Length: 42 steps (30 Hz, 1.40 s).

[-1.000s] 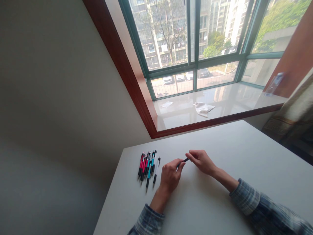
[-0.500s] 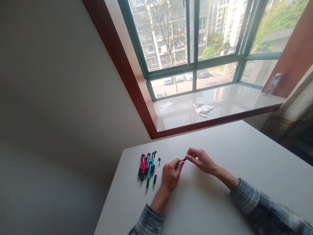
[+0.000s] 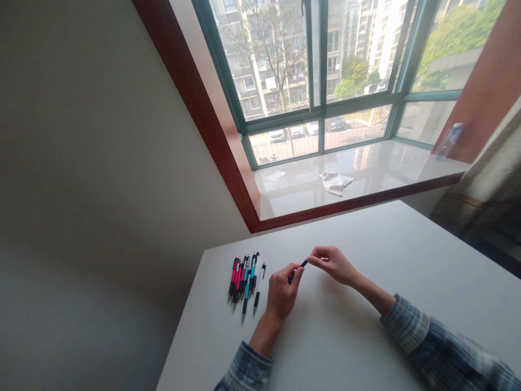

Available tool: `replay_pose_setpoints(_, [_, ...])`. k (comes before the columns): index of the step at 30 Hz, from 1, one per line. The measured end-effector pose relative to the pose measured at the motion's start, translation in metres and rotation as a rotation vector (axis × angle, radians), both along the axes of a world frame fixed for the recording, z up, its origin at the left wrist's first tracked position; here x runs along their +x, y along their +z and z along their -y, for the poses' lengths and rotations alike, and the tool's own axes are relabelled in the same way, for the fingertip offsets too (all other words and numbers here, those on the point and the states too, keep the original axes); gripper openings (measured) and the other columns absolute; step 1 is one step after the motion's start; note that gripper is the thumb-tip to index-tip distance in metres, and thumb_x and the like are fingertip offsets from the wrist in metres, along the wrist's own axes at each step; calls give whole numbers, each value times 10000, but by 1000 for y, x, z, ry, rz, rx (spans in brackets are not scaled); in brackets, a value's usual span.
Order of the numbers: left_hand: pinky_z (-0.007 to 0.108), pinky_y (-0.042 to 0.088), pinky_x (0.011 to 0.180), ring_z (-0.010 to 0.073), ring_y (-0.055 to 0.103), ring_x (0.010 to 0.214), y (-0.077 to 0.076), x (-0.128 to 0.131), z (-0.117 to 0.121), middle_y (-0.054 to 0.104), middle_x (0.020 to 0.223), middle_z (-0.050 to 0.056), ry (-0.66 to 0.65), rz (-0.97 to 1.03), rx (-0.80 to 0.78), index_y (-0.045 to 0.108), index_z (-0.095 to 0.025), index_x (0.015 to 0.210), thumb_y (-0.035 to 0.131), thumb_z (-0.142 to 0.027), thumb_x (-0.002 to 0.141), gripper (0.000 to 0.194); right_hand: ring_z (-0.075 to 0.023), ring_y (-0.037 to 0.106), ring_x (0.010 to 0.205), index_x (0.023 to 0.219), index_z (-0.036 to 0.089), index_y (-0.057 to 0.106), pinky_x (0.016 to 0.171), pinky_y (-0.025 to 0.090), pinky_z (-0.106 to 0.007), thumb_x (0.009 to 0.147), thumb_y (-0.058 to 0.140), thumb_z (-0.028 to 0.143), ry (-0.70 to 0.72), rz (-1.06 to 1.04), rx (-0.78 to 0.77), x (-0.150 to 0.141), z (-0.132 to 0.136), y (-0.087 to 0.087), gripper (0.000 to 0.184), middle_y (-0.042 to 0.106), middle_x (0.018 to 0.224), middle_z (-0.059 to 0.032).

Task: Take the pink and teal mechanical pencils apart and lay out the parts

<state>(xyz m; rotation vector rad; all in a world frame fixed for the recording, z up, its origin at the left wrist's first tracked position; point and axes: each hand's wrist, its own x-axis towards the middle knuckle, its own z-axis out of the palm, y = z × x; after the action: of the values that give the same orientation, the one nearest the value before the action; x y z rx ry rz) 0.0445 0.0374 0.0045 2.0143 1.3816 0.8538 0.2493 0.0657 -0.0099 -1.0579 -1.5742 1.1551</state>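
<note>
Both hands meet over a white table (image 3: 366,304), each gripping one end of a small dark pen (image 3: 298,270). My left hand (image 3: 282,293) is curled round the pen's lower end. My right hand (image 3: 331,264) pinches its upper tip with fingers closed. To the left of my left hand lies a row of several pens (image 3: 244,278) with red, teal, white and black barrels, side by side near the table's left edge.
Beyond the table runs a glossy white window sill (image 3: 386,174) with a crumpled white cloth (image 3: 334,182), a small flat packet (image 3: 275,175) and a plastic bottle (image 3: 446,142) at the far right. A curtain (image 3: 484,190) hangs on the right.
Both hands with the pen have shifted slightly up and left in view. The visible stretch of pen between them looks a little shorter.
</note>
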Motion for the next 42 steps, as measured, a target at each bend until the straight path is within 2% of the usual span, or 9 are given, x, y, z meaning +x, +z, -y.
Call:
replay_pose_setpoints(11, [244, 414, 670, 160, 641, 703, 2, 1, 1, 741, 810, 21, -41, -52, 54, 754, -206, 1006, 474, -447, 1015, 369, -157, 567, 695, 729, 177, 645, 643, 465, -267, 908, 629, 565, -50, 49, 20, -2, 1, 0, 428, 640, 704, -10])
replay_pose_setpoints(18, [241, 353, 567, 135, 485, 541, -1, 0, 0, 570, 588, -22, -19, 37, -56, 752, -182, 925, 439, -494, 1014, 450, -208, 673, 866, 930, 195, 736, 758, 534, -311, 896, 670, 526, 2, -1, 40, 0, 0, -1, 340, 740, 898, -58])
replay_pose_setpoints(23, [241, 364, 569, 131, 452, 527, -1, 0, 0, 489, 552, -37, -36, 125, -121, 738, -169, 899, 419, -518, 1014, 487, -229, 673, 993, 995, 205, 737, 861, 537, -347, 897, 688, 503, 72, -97, 21, 2, -3, -2, 318, 739, 1017, -73])
replay_pose_setpoints(26, [244, 376, 586, 131, 456, 537, 0, 0, 0, 477, 558, -34, -52, 151, -130, 728, -163, 877, 403, -512, 1020, 498, -223, 665, 986, 997, 198, 729, 877, 531, -352, 899, 689, 495, 122, -141, 20, 2, -3, 0, 315, 731, 1014, -69])
replay_pose_setpoints(29, [244, 370, 579, 132, 443, 547, 0, 0, 0, 471, 575, -32, -66, 137, -117, 724, -166, 892, 414, -526, 1012, 491, -212, 663, 909, 965, 186, 734, 822, 536, -343, 887, 694, 519, 118, -135, 3, 2, -3, 2, 344, 733, 970, -69])
replay_pose_setpoints(33, [239, 353, 564, 130, 428, 546, -2, 1, 0, 468, 583, -32, -77, 117, -114, 711, -172, 876, 401, -527, 1015, 491, -208, 669, 855, 919, 185, 752, 784, 539, -336, 862, 714, 528, 60, -138, -1, 0, -3, 1, 351, 744, 914, -63])
replay_pose_setpoints(37, [237, 351, 570, 123, 423, 542, -6, 0, -1, 446, 573, -39, -86, 162, -126, 691, -166, 846, 392, -516, 1023, 493, -225, 692, 936, 974, 198, 737, 850, 558, -359, 850, 731, 495, -4, -156, 20, 7, -8, 1, 322, 755, 991, -69])
replay_pose_setpoints(39, [237, 334, 554, 116, 387, 521, -7, -1, -2, 413, 559, -49, -85, 184, -134, 686, -163, 857, 392, -527, 1022, 497, -227, 701, 933, 1017, 205, 728, 856, 568, -371, 867, 706, 458, -126, -82, 74, 21, -14, 2, 294, 757, 1020, -74])
replay_pose_setpoints(42, [238, 301, 529, 112, 336, 500, -7, -2, -3, 362, 545, -59, -78, 181, -128, 691, -161, 882, 388, -552, 1018, 513, -220, 703, 847, 1075, 218, 726, 833, 572, -393, 895, 629, 379, -426, 159, 213, 55, -26, 0, 260, 763, 1014, -74])
